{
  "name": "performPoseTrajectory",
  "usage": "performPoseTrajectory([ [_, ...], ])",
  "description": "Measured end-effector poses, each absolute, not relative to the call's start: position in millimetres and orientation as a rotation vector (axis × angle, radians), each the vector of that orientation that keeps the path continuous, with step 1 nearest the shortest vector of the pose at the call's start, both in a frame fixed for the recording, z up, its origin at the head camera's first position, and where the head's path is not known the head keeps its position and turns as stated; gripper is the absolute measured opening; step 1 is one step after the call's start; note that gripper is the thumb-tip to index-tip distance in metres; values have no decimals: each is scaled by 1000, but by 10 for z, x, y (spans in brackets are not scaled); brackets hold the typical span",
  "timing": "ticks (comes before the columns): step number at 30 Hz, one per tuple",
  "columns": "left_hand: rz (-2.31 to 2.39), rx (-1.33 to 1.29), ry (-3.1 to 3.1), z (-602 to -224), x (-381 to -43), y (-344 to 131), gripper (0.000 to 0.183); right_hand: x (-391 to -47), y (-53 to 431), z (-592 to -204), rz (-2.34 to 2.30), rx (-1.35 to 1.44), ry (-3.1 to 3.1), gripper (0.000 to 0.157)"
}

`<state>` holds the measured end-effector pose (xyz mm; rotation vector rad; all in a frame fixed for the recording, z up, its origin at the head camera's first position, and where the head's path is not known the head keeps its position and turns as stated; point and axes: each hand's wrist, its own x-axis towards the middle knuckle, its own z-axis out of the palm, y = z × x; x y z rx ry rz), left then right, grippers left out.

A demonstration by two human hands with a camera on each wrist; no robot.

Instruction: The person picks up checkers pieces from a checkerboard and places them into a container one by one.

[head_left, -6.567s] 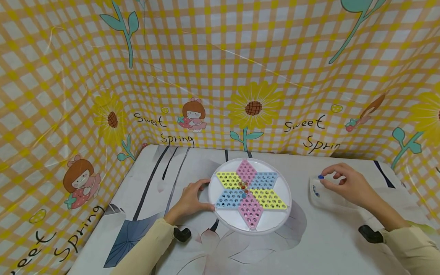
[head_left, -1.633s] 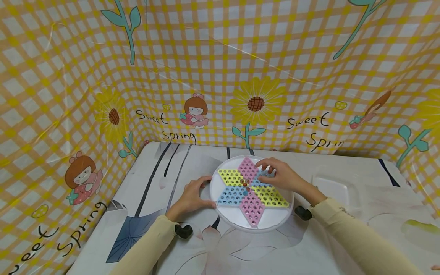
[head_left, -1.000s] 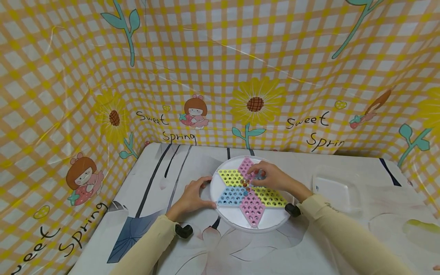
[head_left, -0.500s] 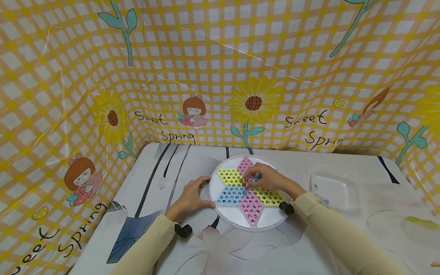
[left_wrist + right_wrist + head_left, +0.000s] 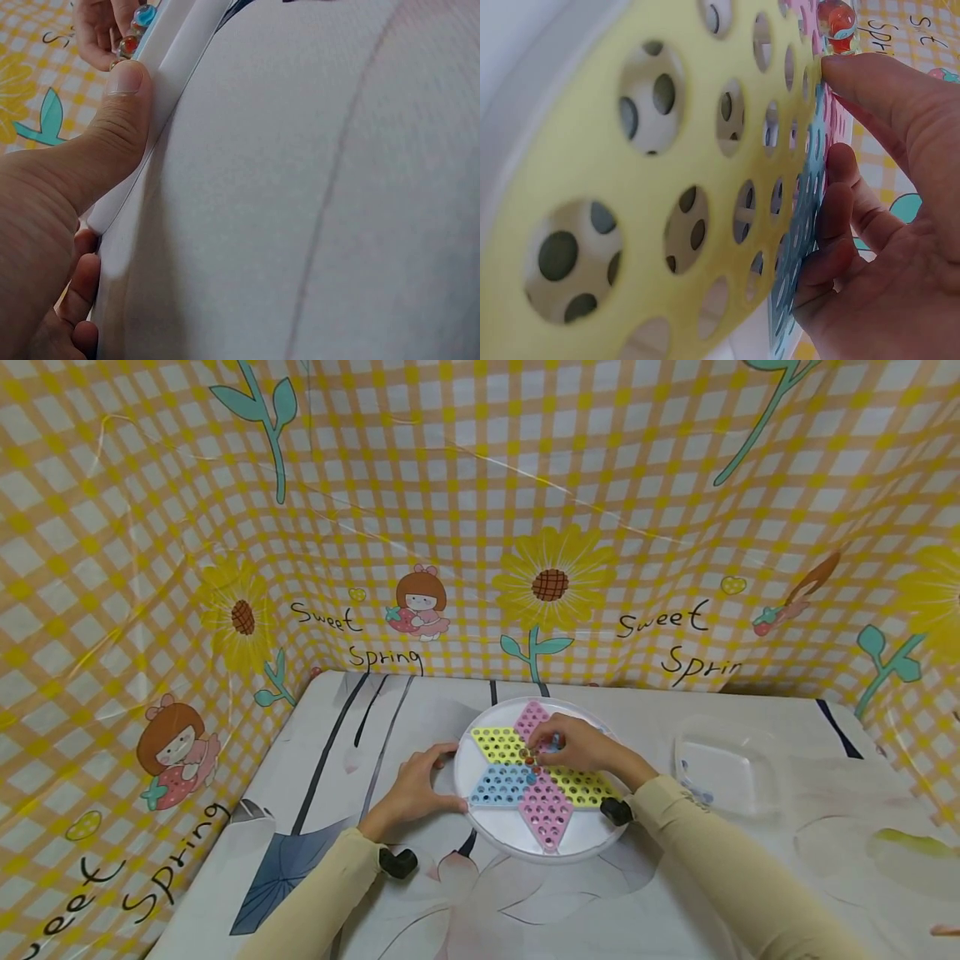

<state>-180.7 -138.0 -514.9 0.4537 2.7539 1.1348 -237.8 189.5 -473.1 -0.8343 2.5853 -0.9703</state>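
A round white Chinese checkers board (image 5: 495,835) with a pink, yellow and blue star of holes lies on the table. My left hand (image 5: 414,787) grips its left rim; in the left wrist view the thumb (image 5: 120,120) lies along the edge, with fingers curled beyond it. My right hand (image 5: 577,746) is over the star's centre, thumb and forefinger pinched at a short row of glass marbles. Red (image 5: 129,43) and blue (image 5: 145,15) marbles show in that row. In the right wrist view the thumb tip sits beside a red-swirled marble (image 5: 838,21); the pinched marble is mostly hidden.
A clear plastic container (image 5: 738,777) stands to the board's right, with several small blue-tinted marbles (image 5: 697,792) along its left side. Checked cloth (image 5: 450,485) hangs behind and to the left of the table (image 5: 540,910).
My right hand has brought a blue marble from the container to the board, then moved left from the blue section to the centre. My left hand has stayed on the rim.
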Motion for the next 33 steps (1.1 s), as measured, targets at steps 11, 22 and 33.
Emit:
performPoseTrajectory([
  [11, 1147, 473, 2761, -5164, -1824, -1385, 97, -2398, 1890, -4753, -974, -837, 2592, 13],
  [22, 1169, 496, 2754, -5182, -1814, -1389, 97, -2389, 1896, -4758, -965, -815, 2604, 12],
  [33, 1162, 498, 2761, -5160, -1810, -1382, 96, -2376, 1892, -4678, -973, -817, 2594, 11],
])
